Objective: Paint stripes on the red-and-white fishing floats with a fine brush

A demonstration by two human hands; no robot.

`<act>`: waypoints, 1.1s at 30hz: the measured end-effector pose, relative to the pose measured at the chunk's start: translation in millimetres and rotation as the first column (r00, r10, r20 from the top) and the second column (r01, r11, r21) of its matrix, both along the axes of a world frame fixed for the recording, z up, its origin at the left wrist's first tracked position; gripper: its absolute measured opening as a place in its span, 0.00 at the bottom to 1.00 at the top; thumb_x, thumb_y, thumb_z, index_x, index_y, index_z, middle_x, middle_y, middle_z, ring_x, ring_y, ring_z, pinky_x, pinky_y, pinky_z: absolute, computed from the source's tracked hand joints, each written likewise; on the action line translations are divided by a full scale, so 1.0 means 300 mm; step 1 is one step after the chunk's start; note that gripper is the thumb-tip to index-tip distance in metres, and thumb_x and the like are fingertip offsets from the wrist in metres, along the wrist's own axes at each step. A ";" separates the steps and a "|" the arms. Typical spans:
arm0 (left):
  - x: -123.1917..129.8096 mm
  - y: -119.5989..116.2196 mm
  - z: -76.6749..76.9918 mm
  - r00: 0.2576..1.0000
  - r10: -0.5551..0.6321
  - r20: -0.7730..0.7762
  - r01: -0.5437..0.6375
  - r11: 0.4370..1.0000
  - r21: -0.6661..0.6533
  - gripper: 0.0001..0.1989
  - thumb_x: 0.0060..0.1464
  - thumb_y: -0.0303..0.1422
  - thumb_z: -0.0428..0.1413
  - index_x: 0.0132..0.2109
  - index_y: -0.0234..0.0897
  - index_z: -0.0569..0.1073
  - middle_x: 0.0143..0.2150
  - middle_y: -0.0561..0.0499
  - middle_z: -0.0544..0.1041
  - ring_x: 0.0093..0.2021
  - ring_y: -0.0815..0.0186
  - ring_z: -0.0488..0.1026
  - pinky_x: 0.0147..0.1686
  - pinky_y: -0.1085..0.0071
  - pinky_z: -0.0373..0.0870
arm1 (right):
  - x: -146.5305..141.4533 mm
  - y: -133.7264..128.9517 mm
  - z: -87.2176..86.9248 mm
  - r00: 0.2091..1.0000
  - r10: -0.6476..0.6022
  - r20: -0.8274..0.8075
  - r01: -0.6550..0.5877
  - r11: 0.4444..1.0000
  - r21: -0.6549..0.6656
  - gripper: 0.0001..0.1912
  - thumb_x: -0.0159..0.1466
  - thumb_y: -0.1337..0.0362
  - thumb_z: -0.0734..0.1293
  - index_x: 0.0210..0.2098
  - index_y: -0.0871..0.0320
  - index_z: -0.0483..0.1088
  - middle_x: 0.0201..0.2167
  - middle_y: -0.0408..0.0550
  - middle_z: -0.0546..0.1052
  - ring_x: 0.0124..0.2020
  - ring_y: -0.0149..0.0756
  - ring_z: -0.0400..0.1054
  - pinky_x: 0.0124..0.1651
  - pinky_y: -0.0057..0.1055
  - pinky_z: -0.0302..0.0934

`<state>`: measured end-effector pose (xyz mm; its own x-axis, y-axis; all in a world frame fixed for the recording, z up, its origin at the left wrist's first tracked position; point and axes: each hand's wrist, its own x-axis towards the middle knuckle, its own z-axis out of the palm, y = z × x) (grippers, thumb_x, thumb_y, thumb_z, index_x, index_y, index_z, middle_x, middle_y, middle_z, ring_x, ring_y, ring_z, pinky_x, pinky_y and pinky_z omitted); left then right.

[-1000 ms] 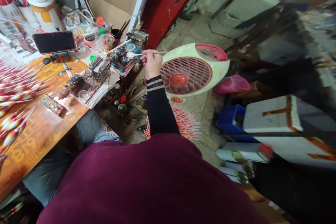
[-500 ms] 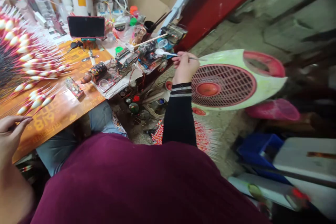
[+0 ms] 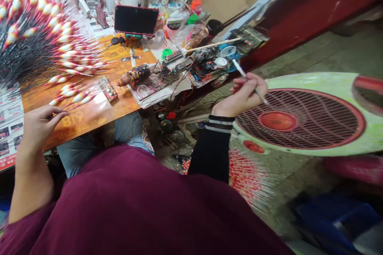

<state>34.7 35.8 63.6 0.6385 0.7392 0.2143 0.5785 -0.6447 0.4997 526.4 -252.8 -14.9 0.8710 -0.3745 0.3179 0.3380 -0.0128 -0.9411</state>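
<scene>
My right hand (image 3: 245, 92) is closed round a thin paintbrush (image 3: 240, 68) with a whitish front end, held slanted beside the bench edge. Just left of the brush tip is a small cup of white paint (image 3: 220, 62), apart from it. My left hand (image 3: 40, 124) rests at the front of the table, thumb and forefinger pinched on the thin dark stem of a fishing float (image 3: 88, 98). That float has a white body with red and yellow ends. Several similar floats (image 3: 67, 91) lie beside it on the orange table covering (image 3: 125, 102).
A large bunch of floats (image 3: 64, 48) fills the table's left. A phone (image 3: 137, 20) stands on a holder. Behind a small motor device (image 3: 137, 73) are caps and wires. Right of me stand a green and red fan (image 3: 323, 83) and another float bunch (image 3: 248, 177) below.
My right hand has drawn the brush out of the white paint cup. The view has shifted left, bringing more of my left hand into sight; its pinch looks unchanged.
</scene>
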 end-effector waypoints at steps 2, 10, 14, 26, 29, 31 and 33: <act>0.013 -0.003 0.001 1.000 -0.005 -0.024 0.005 1.000 -0.017 0.17 0.60 0.48 0.60 0.37 0.39 0.83 0.34 0.52 0.84 0.28 0.67 0.70 0.32 0.70 0.64 | -0.134 0.030 -0.019 0.974 0.089 0.210 -0.097 0.995 0.030 0.16 0.77 0.61 0.58 0.41 0.52 0.78 0.30 0.45 0.79 0.30 0.30 0.72 0.40 0.34 0.71; 0.073 0.016 -0.021 0.989 0.009 -0.147 -0.009 1.000 0.003 0.10 0.59 0.39 0.63 0.39 0.37 0.84 0.34 0.52 0.83 0.31 0.66 0.72 0.35 0.71 0.63 | -0.648 0.199 -0.185 0.580 0.720 0.381 -0.577 0.693 -0.432 0.18 0.75 0.52 0.60 0.45 0.46 0.81 0.35 0.49 0.83 0.37 0.43 0.80 0.40 0.46 0.79; 0.097 0.023 -0.026 0.983 0.000 -0.184 0.003 1.000 0.018 0.07 0.60 0.37 0.65 0.38 0.37 0.83 0.35 0.51 0.83 0.32 0.65 0.72 0.35 0.70 0.62 | -0.764 0.302 -0.260 0.322 0.872 0.369 -0.701 0.482 -0.526 0.18 0.74 0.56 0.59 0.50 0.48 0.81 0.38 0.50 0.86 0.40 0.44 0.82 0.45 0.48 0.81; 0.157 0.027 -0.074 0.988 -0.015 -0.151 0.013 1.000 -0.012 0.07 0.61 0.35 0.62 0.35 0.39 0.81 0.35 0.49 0.82 0.34 0.62 0.75 0.37 0.67 0.65 | -0.829 0.384 -0.348 0.374 0.846 0.380 -0.699 0.527 -0.484 0.18 0.75 0.60 0.62 0.59 0.45 0.78 0.47 0.50 0.87 0.47 0.44 0.83 0.52 0.48 0.81; 0.153 0.030 -0.079 0.990 0.002 -0.142 -0.006 1.000 -0.029 0.07 0.61 0.36 0.62 0.36 0.40 0.82 0.34 0.50 0.82 0.33 0.62 0.75 0.36 0.67 0.64 | -0.827 0.381 -0.352 0.370 0.874 0.315 -0.701 0.485 -0.523 0.19 0.75 0.58 0.61 0.59 0.45 0.79 0.48 0.51 0.86 0.49 0.45 0.83 0.55 0.49 0.80; 0.149 0.031 -0.081 0.990 0.010 -0.142 -0.015 0.999 -0.033 0.07 0.61 0.36 0.62 0.36 0.40 0.82 0.34 0.50 0.82 0.33 0.62 0.75 0.36 0.67 0.65 | -0.828 0.380 -0.353 0.363 0.892 0.268 -0.715 0.452 -0.533 0.19 0.75 0.56 0.61 0.59 0.44 0.79 0.48 0.50 0.86 0.50 0.46 0.82 0.57 0.50 0.79; 0.146 0.032 -0.081 0.990 0.011 -0.140 -0.016 0.999 -0.035 0.07 0.61 0.37 0.63 0.36 0.40 0.82 0.34 0.50 0.82 0.33 0.62 0.75 0.37 0.67 0.66 | -0.829 0.380 -0.354 0.363 0.898 0.249 -0.719 0.440 -0.538 0.19 0.75 0.55 0.61 0.59 0.44 0.79 0.49 0.50 0.86 0.50 0.46 0.82 0.58 0.50 0.79</act>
